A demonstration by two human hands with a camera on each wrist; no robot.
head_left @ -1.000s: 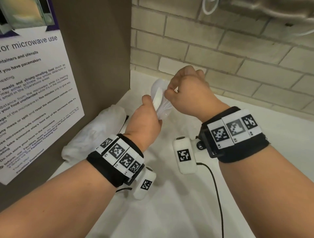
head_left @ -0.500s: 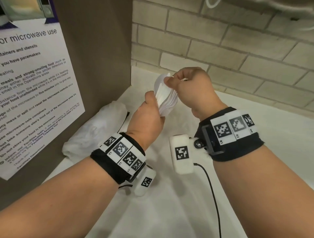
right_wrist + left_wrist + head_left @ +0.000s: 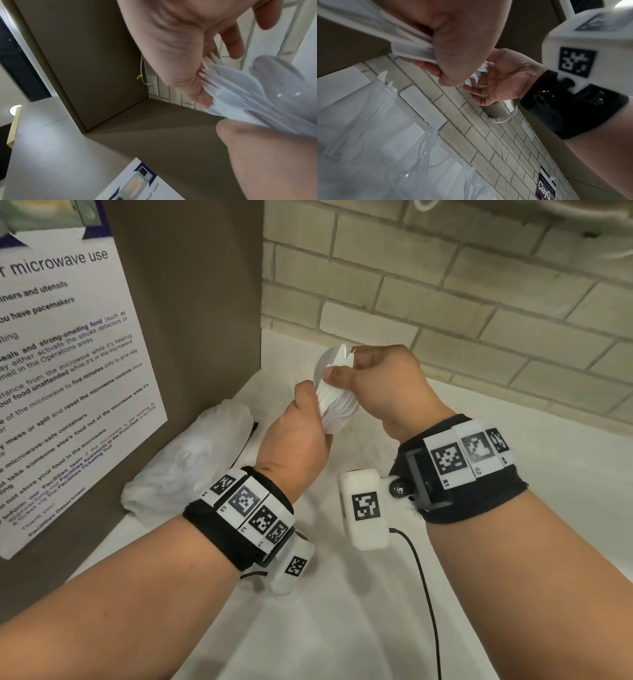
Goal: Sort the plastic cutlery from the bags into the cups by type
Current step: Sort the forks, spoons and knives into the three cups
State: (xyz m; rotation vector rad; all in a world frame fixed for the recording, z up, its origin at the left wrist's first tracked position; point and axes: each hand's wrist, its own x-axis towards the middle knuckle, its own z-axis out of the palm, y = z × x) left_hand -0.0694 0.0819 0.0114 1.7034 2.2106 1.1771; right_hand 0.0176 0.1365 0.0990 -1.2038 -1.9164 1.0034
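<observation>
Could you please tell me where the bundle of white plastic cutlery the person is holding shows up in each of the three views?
Head: the cutlery bundle sits upper centre, gripped low by the left hand and pinched at the top by the right hand.
Left wrist: the handles run in from the upper left.
Right wrist: the fork tines and spoon bowls fill the right side.
Shared landmark: the brick wall.

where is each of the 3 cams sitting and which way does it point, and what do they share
Head: worn high, looks forward and down at the white counter; both forearms, left hand and right hand show.
Left wrist: under the left hand, looks along it past the right hand to the brick wall.
Right wrist: looks along the right hand at the cutlery bundle.
Shared: all show both hands and the bundle.
</observation>
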